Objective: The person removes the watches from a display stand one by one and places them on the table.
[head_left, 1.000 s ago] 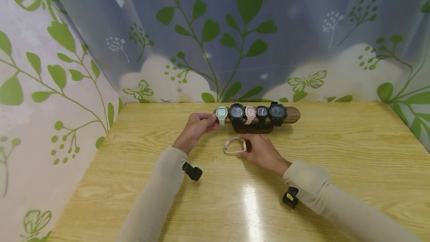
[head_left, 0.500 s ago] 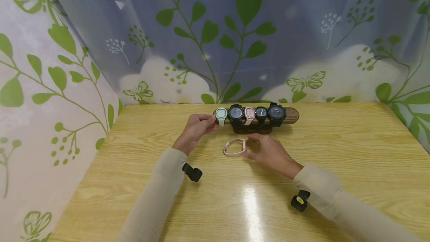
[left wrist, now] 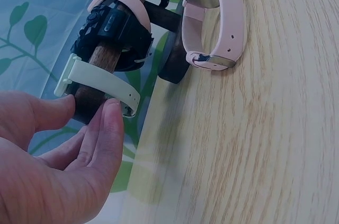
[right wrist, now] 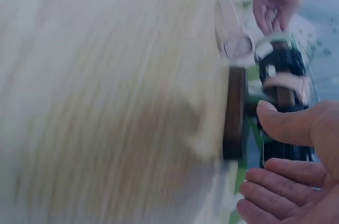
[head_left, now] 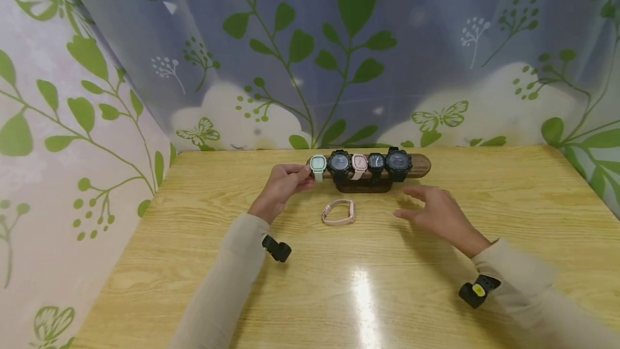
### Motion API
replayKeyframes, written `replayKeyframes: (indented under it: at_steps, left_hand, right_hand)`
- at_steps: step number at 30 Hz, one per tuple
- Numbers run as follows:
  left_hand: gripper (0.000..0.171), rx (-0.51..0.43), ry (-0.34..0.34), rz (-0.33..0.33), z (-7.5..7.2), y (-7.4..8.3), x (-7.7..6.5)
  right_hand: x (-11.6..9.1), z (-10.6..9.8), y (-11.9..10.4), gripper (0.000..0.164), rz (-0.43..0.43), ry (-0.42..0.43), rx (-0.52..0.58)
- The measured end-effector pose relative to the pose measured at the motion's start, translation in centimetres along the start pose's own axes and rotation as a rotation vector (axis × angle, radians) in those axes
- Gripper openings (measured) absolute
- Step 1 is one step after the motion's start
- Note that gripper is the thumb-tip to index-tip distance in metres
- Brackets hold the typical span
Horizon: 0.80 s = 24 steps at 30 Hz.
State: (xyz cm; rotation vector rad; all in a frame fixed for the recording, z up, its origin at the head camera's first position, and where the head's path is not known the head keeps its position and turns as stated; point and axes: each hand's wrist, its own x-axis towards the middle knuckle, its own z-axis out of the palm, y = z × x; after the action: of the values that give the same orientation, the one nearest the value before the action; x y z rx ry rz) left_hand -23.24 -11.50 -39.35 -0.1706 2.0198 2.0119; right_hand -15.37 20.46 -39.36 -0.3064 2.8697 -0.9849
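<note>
A dark wooden watch stand (head_left: 421,166) carries a row of watches near the table's back edge. At its left end, my left hand (head_left: 287,182) pinches the bar between thumb and fingertips, right beside a mint-green watch (head_left: 318,163). A pink watch (head_left: 352,211) stands on its side on the table in front of the stand, its strap closed in a loop; the left wrist view shows its buckle and strap (left wrist: 233,23) up close. My right hand (head_left: 441,217) hovers right of that watch, thumb and fingers apart, holding nothing.
Also on the bar are a large black watch (head_left: 339,162), a second pink watch (head_left: 359,162), a small black square watch (head_left: 376,161) and another large black watch (head_left: 399,161). A leaf-patterned curtain (head_left: 271,96) hangs behind the wooden table (head_left: 203,193).
My right hand has let go of the pink watch and moved away to the right, leaving it on the table. My left hand stays at the stand's end.
</note>
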Motion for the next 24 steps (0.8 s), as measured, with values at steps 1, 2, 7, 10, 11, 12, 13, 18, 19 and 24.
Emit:
replayKeyframes:
  at_steps: [1, 2, 7, 10, 11, 12, 13, 18, 19, 24]
  left_hand:
    - [0.030, 0.002, -0.001, 0.000, 0.0, 0.0, 0.0]
    - [0.030, 0.004, -0.001, 0.000, 0.0, 0.0, 0.0]
    - [0.031, 0.009, -0.006, 0.002, -0.1, -0.1, 0.1]
    - [0.031, 0.008, -0.008, 0.003, -0.1, -0.1, 0.1]
    - [0.031, 0.007, -0.010, 0.002, -0.1, -0.1, 0.1]
    - [0.031, 0.008, -0.010, 0.003, -0.1, 0.0, 0.0]
    - [0.031, 0.009, -0.011, 0.004, -0.1, 0.0, 0.0]
    - [0.031, 0.013, -0.009, 0.001, 0.0, 0.1, 0.0]
    - [0.031, 0.013, -0.007, 0.000, 0.0, 0.1, 0.0]
    - [0.030, 0.007, -0.006, -0.003, 0.0, 0.1, 0.0]
  right_hand:
    - [-0.1, -0.4, 0.2, 0.064, 0.012, -0.005, -0.007]
    - [-0.1, -0.8, 0.5, 0.065, 0.024, -0.008, -0.015]
    - [-0.1, -2.6, 2.0, 0.071, 0.062, 0.002, -0.049]
    - [0.2, -3.5, 2.7, 0.077, 0.083, 0.007, -0.068]
    - [0.3, -3.7, 2.8, 0.078, 0.090, 0.007, -0.068]
    - [0.4, -3.9, 2.8, 0.079, 0.093, 0.011, -0.074]
    - [0.5, -4.1, 2.8, 0.081, 0.096, 0.015, -0.085]
    - [1.4, -4.6, 2.3, 0.088, 0.117, 0.032, -0.135]
    - [1.6, -4.7, 2.1, 0.089, 0.121, 0.032, -0.142]
    - [2.6, -4.7, 0.7, 0.094, 0.110, 0.029, -0.154]
